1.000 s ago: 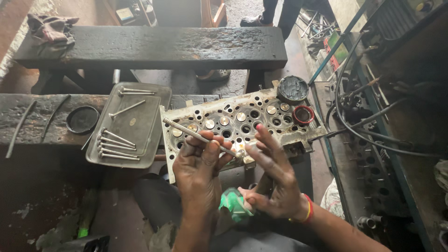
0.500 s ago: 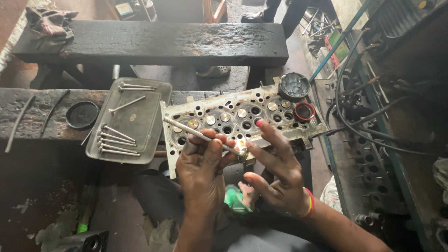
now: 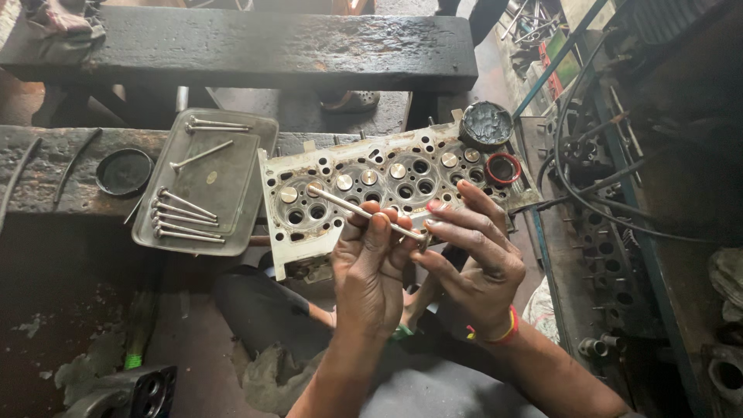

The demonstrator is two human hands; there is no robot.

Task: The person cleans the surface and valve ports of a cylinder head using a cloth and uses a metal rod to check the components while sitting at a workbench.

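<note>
Valve now lying across both hands, over the cylinder head (image 3: 387, 182)

Since a second ago the hands are sitting slightly lower; valve (image 3: 364, 210) looking steadier, so handling is settling. Left hand (image 3: 371, 267) is gripping the stem, fingers curled around it; right hand (image 3: 468, 259) is pinching the near end, remaining fingers spread wide. Spare valves are lying on the metal tray (image 3: 232, 166) on the desk (image 3: 46, 174).

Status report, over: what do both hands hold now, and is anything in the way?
Left hand and right hand grip one valve. Above cylinder head. Nothing blocking.
</note>
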